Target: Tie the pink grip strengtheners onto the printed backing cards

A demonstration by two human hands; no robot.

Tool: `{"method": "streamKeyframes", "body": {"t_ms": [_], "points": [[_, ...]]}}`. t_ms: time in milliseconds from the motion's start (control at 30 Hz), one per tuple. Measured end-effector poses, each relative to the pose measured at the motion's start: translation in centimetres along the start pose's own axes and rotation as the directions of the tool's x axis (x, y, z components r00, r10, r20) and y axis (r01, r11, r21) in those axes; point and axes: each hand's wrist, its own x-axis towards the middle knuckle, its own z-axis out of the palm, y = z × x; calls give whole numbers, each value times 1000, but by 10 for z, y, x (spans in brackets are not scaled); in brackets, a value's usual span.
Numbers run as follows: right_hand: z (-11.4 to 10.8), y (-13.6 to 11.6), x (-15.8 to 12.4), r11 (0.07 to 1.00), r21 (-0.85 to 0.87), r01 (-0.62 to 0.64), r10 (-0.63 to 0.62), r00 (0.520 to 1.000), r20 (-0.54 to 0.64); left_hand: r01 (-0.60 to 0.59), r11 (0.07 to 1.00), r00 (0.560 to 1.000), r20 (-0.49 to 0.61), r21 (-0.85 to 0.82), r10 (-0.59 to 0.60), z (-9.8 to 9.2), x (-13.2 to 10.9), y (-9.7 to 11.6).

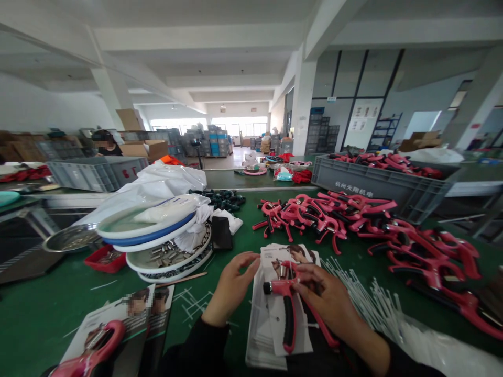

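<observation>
A red hand gripper (pixel 288 309) with black foam handles lies on top of a stack of printed backing cards (pixel 275 335) near the table's front edge. My right hand (pixel 328 301) closes on the gripper's upper part, near its spring. My left hand (pixel 231 285) pinches the left edge of the top card, fingers curled. A finished card with a red gripper (pixel 96 343) fastened on it lies at the front left.
A pile of red hand grippers (pixel 353 220) covers the green table (pixel 51 309) to the right, beside white cable ties (pixel 369 298). A grey crate (pixel 377 186) holds more behind. Stacked plates with metal parts (pixel 168 251), plastic bags and a red tray (pixel 105 259) sit left. A person sits far left.
</observation>
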Motion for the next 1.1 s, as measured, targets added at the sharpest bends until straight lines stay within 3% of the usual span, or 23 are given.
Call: {"method": "streamKeyframes", "body": {"t_ms": [100,300,467,700,1100], "points": [[7,6,-2,980,161,-116,121,992,-22,-124,966,986,138,228,94,22,25,11],[9,5,1,953,256,-165,181,983,-39,-207,940,965,215,273,150,50,43,30],[9,11,2,945,300,-130,158,985,-71,-315,915,927,287,251,240,50,33,32],[10,13,0,937,331,-115,148,986,-77,-482,793,868,324,372,376,46,21,31],[9,10,0,924,362,-123,149,988,-44,-464,800,881,290,382,373,46,20,24]]}}
